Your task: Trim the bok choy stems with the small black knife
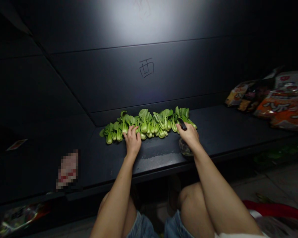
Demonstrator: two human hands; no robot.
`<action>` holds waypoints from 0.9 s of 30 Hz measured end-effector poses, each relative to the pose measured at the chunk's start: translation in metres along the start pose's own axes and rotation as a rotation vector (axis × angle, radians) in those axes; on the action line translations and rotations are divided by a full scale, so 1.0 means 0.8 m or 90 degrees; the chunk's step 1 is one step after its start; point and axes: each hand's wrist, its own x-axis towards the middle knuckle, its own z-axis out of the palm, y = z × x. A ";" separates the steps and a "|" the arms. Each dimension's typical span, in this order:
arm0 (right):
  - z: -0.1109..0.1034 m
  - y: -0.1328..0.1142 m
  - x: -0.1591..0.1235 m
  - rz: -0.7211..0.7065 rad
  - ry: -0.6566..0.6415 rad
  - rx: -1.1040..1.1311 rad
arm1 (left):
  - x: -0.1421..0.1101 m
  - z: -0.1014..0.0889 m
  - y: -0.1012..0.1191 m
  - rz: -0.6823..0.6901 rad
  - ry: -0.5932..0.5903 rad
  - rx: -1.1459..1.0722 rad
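A long row of green bok choy (144,122) lies piled along the back of a dark shelf, leaves toward the back panel and pale stem ends toward me. My left hand (132,142) rests at the row's front edge left of its middle, its fingers apart and touching the bok choy stems. My right hand (190,135) is closed around the top of what looks like a clear spray bottle (185,148), at the row's right end. Its black nozzle (182,124) points toward the leaves; the bottle's neck is hidden by my hand.
Water wets the dark shelf (159,161) in front of the bok choy. Packaged food bags (285,102) stand at the right. A card (17,144) and a blurred-out item (68,170) lie at the left. A red tub rim (275,209) shows at lower right.
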 end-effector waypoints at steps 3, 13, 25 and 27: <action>-0.001 0.004 0.002 0.024 0.018 0.001 | -0.001 0.001 0.000 0.003 0.000 -0.001; -0.006 0.010 0.005 0.069 0.021 0.009 | -0.002 0.000 0.002 0.008 -0.006 0.000; 0.010 -0.001 0.002 -0.080 0.018 -0.003 | -0.003 -0.004 0.002 0.014 0.001 -0.005; 0.010 -0.005 0.001 -0.094 0.012 0.001 | -0.003 -0.005 0.001 0.011 0.001 -0.008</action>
